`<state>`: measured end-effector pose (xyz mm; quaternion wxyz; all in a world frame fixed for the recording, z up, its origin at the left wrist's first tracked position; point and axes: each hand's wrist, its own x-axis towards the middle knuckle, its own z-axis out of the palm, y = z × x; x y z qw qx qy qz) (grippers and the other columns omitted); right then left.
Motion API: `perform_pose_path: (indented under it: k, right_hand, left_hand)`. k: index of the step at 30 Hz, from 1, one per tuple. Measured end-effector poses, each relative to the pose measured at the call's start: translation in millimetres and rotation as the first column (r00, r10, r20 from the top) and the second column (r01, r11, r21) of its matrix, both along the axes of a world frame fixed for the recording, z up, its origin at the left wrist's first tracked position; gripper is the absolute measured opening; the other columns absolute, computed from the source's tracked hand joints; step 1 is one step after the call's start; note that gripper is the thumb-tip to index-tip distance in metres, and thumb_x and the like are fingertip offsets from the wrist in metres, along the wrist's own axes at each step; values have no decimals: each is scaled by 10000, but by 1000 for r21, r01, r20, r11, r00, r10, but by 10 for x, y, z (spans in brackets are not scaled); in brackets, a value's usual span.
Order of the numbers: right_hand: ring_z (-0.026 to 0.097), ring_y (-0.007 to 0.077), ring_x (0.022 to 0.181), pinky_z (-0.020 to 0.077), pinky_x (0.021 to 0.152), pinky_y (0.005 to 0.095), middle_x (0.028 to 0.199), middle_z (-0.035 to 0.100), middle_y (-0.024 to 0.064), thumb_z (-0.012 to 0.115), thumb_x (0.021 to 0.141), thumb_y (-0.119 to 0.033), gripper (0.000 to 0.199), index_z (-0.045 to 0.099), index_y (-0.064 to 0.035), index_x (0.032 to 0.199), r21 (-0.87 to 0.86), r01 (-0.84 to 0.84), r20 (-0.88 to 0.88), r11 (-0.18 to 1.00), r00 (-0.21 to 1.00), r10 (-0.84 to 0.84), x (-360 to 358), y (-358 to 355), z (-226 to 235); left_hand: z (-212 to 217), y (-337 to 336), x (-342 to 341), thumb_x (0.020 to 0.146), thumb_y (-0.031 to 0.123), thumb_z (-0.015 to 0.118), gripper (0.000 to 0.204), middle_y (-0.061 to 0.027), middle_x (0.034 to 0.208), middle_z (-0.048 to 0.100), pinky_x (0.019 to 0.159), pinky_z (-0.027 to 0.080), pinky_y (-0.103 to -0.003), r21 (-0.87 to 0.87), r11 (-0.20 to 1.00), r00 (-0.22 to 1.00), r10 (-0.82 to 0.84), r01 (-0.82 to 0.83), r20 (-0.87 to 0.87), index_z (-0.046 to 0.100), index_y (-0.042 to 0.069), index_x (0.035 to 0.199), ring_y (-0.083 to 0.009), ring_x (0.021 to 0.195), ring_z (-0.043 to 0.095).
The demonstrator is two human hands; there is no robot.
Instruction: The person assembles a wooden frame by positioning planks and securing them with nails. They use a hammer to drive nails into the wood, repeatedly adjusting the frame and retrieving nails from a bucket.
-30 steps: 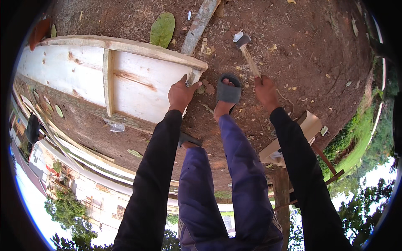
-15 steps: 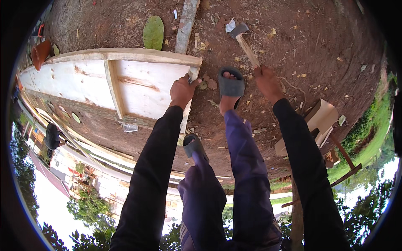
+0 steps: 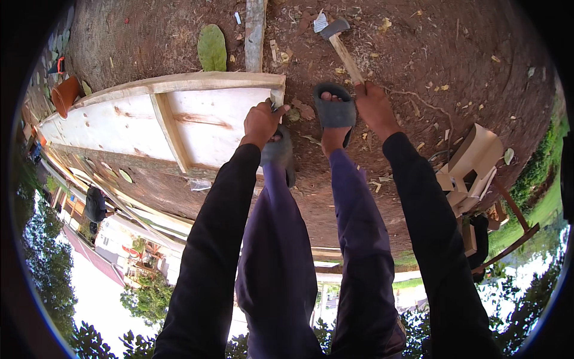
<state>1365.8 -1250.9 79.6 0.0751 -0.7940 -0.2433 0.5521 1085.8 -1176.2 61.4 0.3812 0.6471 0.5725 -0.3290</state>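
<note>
My right hand (image 3: 378, 109) is wrapped round the lower end of the wooden handle of a hatchet (image 3: 347, 58), whose grey metal head points away from me, low over the soil. My left hand (image 3: 261, 124) is closed at the near right end of a wooden panel (image 3: 209, 131), a pale board with a timber frame and a crossbar. Between its thumb and fingers a small dark bit shows, too small to name. The hand covers part of the end rail.
My sandalled feet stand close by, the left sandal (image 3: 277, 152) beside the panel's end, the right sandal (image 3: 335, 113) between my hands. A plank (image 3: 255, 36) lies beyond the panel. A torn cardboard box (image 3: 475, 152) sits at right. A large leaf (image 3: 212, 48) lies on the soil.
My left foot has come forward to the panel's end, next to my left hand. The hatchet and right hand have shifted slightly left and away in the view. Both hands keep their grips.
</note>
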Motion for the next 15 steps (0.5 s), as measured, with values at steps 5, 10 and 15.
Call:
perform_pose_path:
  k: [5, 10, 15]
  right_hand:
    - [616, 502, 953, 477, 843, 542, 961, 635, 336, 432, 1001, -335, 440, 597, 73, 1024, -17, 0, 11, 1000, 1000, 0, -81, 13, -19]
    - [598, 502, 900, 461, 791, 537, 937, 623, 305, 430, 1015, -344, 407, 581, 33, 1039, 13, -49, 63, 999, 997, 48, -112, -94, -148]
    - [611, 493, 852, 479, 750, 532, 892, 632, 286, 459, 1002, -325, 393, 580, 49, 1015, 44, -43, 64, 998, 997, 41, -37, -1, -114]
  left_hand:
    - [-49, -8, -50, 892, 579, 602, 595, -237, 835, 684, 729, 517, -482, 15, 999, 999, -33, 33, 13, 671, -3, 995, -409, 828, 674]
    - [12, 60, 30, 872, 603, 617, 628, -217, 943, 703, 823, 516, -473, -107, 991, 996, 85, -84, 7, 664, 7, 1065, -376, 959, 673]
    - [45, 136, -80, 885, 531, 629, 550, -240, 886, 690, 787, 523, -475, -32, 999, 993, -30, 34, 115, 667, 3, 1035, -395, 893, 671]
